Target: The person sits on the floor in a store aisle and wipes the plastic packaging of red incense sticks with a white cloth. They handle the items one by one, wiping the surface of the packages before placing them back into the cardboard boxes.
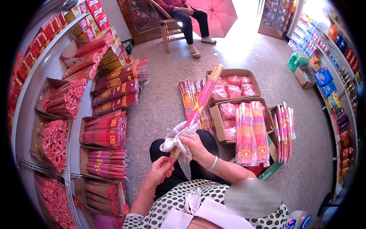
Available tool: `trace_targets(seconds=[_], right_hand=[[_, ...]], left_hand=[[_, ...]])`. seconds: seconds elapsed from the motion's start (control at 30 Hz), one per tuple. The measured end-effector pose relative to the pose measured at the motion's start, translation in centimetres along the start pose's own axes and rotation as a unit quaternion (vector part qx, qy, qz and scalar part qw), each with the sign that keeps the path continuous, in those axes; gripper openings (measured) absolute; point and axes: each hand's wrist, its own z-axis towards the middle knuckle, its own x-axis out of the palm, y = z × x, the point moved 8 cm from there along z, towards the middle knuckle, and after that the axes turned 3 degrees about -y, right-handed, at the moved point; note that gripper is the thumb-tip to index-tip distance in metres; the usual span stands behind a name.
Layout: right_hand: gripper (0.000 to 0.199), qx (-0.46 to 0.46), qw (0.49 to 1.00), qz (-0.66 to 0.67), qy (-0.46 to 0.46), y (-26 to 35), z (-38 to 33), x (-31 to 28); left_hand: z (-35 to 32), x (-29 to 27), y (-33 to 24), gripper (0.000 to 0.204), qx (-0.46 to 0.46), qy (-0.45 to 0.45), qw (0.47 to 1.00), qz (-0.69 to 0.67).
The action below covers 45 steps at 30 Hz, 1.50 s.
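Note:
A long, narrow pink-and-gold packet of incense sticks [204,97] slants up and away from my lap. My left hand [160,170] is closed around its lower end. Higher up, my right hand [195,147] presses a crumpled white cloth [173,139] around the packet; the cloth hides part of its wrapper. Just beyond the cloth, flat maroon incense packs [187,100] lie on the floor. To the right, several pink-and-gold incense packs [251,133] rest across an open cardboard box [217,121] of pink wrapped bundles.
Shelves at left hold boxes of red bundles [53,147] and incense packs [105,133]. Another carton [253,82] stands behind the near one, with upright packs [285,133] beside it. A person [187,19] sits near a pink umbrella [219,17]. Stocked shelves [341,99] line the right side.

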Motion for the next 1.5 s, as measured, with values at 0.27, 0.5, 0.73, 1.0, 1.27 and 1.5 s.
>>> trace_targets(seconds=[0.27,0.5,0.73,1.0,1.27,1.5], right_hand=[[0.034,-0.136,0.991,0.022,-0.002,8.4,4.4,-1.0],[0.022,-0.183,0.978,-0.039,-0.092,13.4,7.0,-4.3],[0.038,-0.151,0.983,-0.008,-0.104,11.7,6.8,-6.5],[0.028,0.052,0.988,-0.142,-0.012,-1.0,6.0,-2.3],[0.032,0.029,0.986,-0.143,-0.075,-0.8,5.1,-7.7],[0.032,0.003,0.987,-0.09,-0.131,1.3,0.9,-12.2]], left_hand=[[-4.4,-4.7,4.1,0.022,-0.068,0.003,0.998,-0.014],[-7.2,-6.7,4.9,0.023,-0.119,0.036,0.991,-0.058],[-6.9,-6.5,4.5,0.021,-0.1,0.017,0.994,0.044],[-7.7,-7.2,7.1,0.021,-0.059,-0.058,0.984,-0.16],[-8.7,-14.7,10.3,0.017,0.031,-0.339,0.911,-0.234],[-8.2,-23.1,14.2,0.013,0.062,-0.583,0.773,-0.242]])
